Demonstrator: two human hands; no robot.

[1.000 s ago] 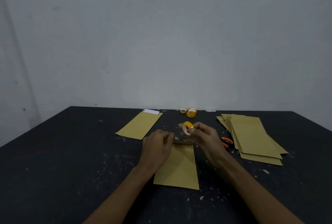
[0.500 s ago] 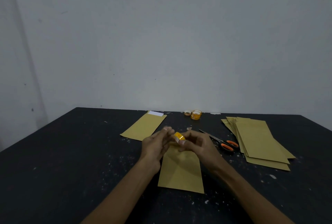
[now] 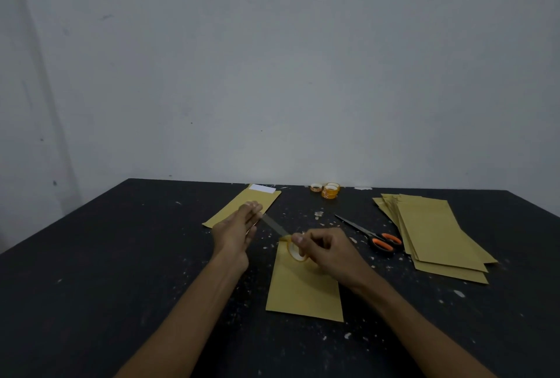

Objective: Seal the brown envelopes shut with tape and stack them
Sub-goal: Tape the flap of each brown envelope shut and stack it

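**Tabletop** (image 3: 106, 256): black, flecked with pale specks.

**Far left of centre:** a single envelope (image 3: 257, 195) lies flat and angled. A white slip (image 3: 262, 188) shows at its far end.

**Left hand** (image 3: 236, 230): raised in front of that envelope with the fingers extended. Its grip is closed on the free end of the tape strip (image 3: 274, 225), held at the fingertips. The strip runs taut, down and rightward, to the tape roll (image 3: 295, 251).

**Right hand** (image 3: 331, 251): the grip is clamped on the tape roll with the fingers curled round it. It sits over the far end of the centre envelope (image 3: 303, 289), which lies flat on the tabletop.

**Rear centre:** spare tape rolls (image 3: 328, 190) stand by the wall.

**Right of the hands:** scissors (image 3: 372, 233) with orange handles lie closed, blades pointing away and to the left.

**Far right:** a stack of envelopes (image 3: 436, 235) lies fanned and unevenly aligned, just beside the scissors.
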